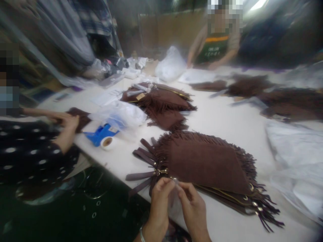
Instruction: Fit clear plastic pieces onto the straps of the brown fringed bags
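Note:
A stack of brown suede bags with fringe [207,164] lies on the white table [222,117] right in front of me, straps and a gold clasp [161,172] pointing left. My left hand [159,201] and my right hand [193,206] meet at the near edge of the stack. Both pinch a small clear piece, perhaps thin plastic [176,183], between the fingertips. What it is stays too blurred to name.
More fringed brown bags [161,101] lie mid-table and at the far right [277,97]. A blue tape dispenser [102,134] and clear plastic bags [118,114] sit at the left. A person in a dotted sleeve [32,151] works at the left, another person [217,43] across the table. White wrapping [297,161] lies right.

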Demonstrator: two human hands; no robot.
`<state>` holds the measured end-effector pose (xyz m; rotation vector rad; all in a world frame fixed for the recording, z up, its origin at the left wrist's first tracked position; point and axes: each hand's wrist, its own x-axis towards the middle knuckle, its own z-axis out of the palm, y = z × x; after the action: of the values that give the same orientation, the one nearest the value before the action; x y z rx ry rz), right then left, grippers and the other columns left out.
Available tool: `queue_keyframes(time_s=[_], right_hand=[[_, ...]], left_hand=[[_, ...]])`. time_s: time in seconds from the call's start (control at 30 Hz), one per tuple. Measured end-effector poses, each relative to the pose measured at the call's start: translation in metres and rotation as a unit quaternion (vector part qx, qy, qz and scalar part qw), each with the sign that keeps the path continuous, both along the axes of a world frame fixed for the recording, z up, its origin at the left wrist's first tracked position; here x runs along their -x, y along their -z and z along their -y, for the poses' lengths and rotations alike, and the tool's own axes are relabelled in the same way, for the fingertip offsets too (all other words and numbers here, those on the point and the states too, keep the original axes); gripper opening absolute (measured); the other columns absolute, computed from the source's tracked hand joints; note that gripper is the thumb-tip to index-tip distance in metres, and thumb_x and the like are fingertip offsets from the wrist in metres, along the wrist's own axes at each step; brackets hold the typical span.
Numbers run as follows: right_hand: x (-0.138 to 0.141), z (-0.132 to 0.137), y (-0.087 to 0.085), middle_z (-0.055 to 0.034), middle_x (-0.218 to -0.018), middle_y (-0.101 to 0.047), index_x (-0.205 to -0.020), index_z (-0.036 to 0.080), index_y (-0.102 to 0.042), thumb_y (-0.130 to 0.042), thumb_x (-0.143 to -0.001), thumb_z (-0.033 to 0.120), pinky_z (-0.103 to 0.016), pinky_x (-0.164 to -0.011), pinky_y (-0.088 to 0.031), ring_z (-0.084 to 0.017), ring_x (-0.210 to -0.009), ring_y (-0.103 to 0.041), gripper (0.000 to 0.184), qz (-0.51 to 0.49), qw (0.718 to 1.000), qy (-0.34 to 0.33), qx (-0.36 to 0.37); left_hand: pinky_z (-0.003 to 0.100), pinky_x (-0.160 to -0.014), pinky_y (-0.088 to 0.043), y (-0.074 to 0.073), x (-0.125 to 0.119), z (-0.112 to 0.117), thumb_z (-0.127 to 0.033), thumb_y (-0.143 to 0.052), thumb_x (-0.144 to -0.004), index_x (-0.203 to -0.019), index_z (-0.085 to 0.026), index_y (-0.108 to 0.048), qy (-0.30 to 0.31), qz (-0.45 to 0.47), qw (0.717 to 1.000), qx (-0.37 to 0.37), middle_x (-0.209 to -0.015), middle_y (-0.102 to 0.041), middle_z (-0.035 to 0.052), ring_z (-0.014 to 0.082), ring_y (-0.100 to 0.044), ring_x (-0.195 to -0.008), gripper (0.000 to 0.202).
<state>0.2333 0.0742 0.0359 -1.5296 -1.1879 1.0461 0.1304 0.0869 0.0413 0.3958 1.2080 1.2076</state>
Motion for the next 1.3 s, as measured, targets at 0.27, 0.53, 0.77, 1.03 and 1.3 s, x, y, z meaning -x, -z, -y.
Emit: queue_keyframes(time_s=[0.27,0.53,0.77,1.03,1.3], right_hand=[[-0.001,0.005,0.005,-0.0032,-0.092,-0.071,-0.098,0.022,-0.065,-0.051,-0.092,0.033,-0.024,-0.076,-0.051,-0.017,-0.083,-0.067,0.018,0.1,0.992,-0.027,-0.067],[-0.001,0.0,0.009,-0.0047,-0.088,-0.069,-0.102,0.021,-0.062,-0.046,-0.095,0.024,-0.024,-0.072,-0.054,-0.017,-0.081,-0.068,0.018,0.197,0.962,-0.049,-0.185],[-0.001,-0.001,0.006,-0.006,-0.081,-0.069,-0.104,0.02,-0.06,-0.039,-0.097,0.02,-0.026,-0.068,-0.056,-0.018,-0.074,-0.068,0.022,0.282,0.922,-0.065,-0.257],[0.0,0.004,0.007,-0.0083,-0.085,-0.068,-0.106,0.018,-0.059,-0.04,-0.095,0.013,-0.031,-0.072,-0.058,-0.02,-0.079,-0.067,0.023,0.303,0.914,-0.083,-0.256],[-0.004,0.005,-0.003,-0.0075,-0.092,-0.067,-0.111,0.022,-0.061,-0.04,-0.094,0.012,-0.029,-0.079,-0.057,-0.019,-0.088,-0.067,0.028,0.223,0.943,-0.077,-0.237]], left_hand=[[0.025,-0.065,-0.043,-0.009,-0.003,-0.006,-0.025,-0.066,-0.076,-0.071,-0.016,-0.057,0.002,0.022,1.0,-0.006,-0.07,-0.06,0.0007,0.0141,-0.055,-0.067,0.014],[0.027,-0.069,-0.045,0.008,-0.006,-0.005,-0.036,-0.066,-0.079,-0.071,-0.018,-0.058,0.0,-0.144,0.989,-0.019,-0.07,-0.06,0.0015,0.0174,-0.057,-0.071,0.021],[0.03,-0.082,-0.045,-0.001,-0.006,0.008,-0.038,-0.053,-0.089,-0.088,-0.021,-0.065,0.057,-0.294,0.95,-0.085,-0.088,-0.068,0.0065,0.023,-0.062,-0.087,0.022],[0.028,-0.075,-0.045,-0.002,0.009,0.0,-0.039,-0.063,-0.083,-0.079,-0.019,-0.067,0.104,-0.223,0.968,-0.058,-0.077,-0.068,0.0048,0.0216,-0.061,-0.079,0.021],[0.026,-0.073,-0.044,0.0,0.013,-0.007,-0.03,-0.077,-0.071,-0.074,-0.015,-0.065,0.064,0.052,0.997,0.01,-0.072,-0.065,0.0019,0.0152,-0.059,-0.071,0.019]])
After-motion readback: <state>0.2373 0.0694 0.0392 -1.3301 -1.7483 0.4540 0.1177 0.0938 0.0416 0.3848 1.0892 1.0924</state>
